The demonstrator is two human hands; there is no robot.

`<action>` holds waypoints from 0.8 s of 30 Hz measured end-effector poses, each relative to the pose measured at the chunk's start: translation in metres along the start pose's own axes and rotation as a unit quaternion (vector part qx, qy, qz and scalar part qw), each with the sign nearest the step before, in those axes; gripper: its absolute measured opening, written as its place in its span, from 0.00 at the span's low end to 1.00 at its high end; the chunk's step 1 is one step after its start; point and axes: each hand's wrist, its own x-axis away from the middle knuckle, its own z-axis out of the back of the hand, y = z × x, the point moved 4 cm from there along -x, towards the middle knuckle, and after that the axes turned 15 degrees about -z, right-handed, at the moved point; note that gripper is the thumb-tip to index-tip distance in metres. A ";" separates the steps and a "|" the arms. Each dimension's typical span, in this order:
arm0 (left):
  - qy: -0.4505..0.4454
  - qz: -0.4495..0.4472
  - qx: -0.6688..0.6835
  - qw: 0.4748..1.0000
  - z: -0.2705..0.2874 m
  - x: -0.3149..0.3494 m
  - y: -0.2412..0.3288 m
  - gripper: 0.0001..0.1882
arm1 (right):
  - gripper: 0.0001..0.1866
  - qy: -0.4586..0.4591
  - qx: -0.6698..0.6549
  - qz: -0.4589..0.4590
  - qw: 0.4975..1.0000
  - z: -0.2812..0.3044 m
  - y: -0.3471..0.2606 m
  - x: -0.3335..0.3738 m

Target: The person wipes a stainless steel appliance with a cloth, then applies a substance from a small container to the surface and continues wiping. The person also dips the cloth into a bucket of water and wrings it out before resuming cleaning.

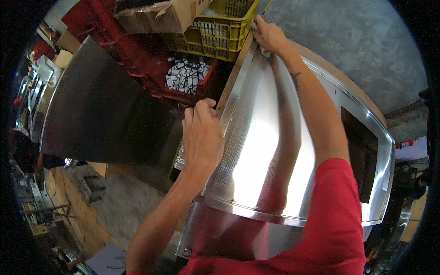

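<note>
The panel [256, 137] lies right in front of the person, and we see its far left corner under the right hand [269, 35]. That hand's fingers are bent closed over a crumpled, pale cloth [265, 52]. The left hand [203, 135] is beside the panel's left edge, fingers curled about halfway; we cannot tell whether they hold or touch anything.

Along that edge we follow a raised lip and a wood strip [235, 71]. The near edge has a metal rim [252, 214], with a front face dropping below it. Grey floor [362, 41] spreads past the far right side; a dark table [105, 105] stands to the left.

We count one rectangular opening [360, 156] right of the right forearm, one yellow crate [224, 36] and one cardboard box [158, 19]. The white pieces [187, 74] in the red bin [151, 75] are too many to count.

The panel is shiny metal, finely brushed near its left edge, with bright, wavy reflections; the crate is slotted plastic.
</note>
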 end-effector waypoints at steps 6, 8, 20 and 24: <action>0.007 -0.012 0.001 1.000 0.005 0.009 -0.005 0.16 | 0.25 0.012 -0.027 -0.019 0.999 -0.006 -0.021 0.021; 0.011 -0.005 0.012 1.000 0.006 0.010 -0.003 0.16 | 0.25 0.019 -0.014 -0.008 1.000 -0.006 -0.020 0.016; 0.011 -0.053 -0.056 0.997 0.000 0.001 -0.004 0.17 | 0.26 0.104 -0.064 -0.155 0.980 0.017 0.025 -0.015; -0.001 -0.041 -0.068 0.997 0.003 0.001 -0.002 0.18 | 0.27 0.021 -0.029 -0.043 0.998 -0.008 -0.010 -0.009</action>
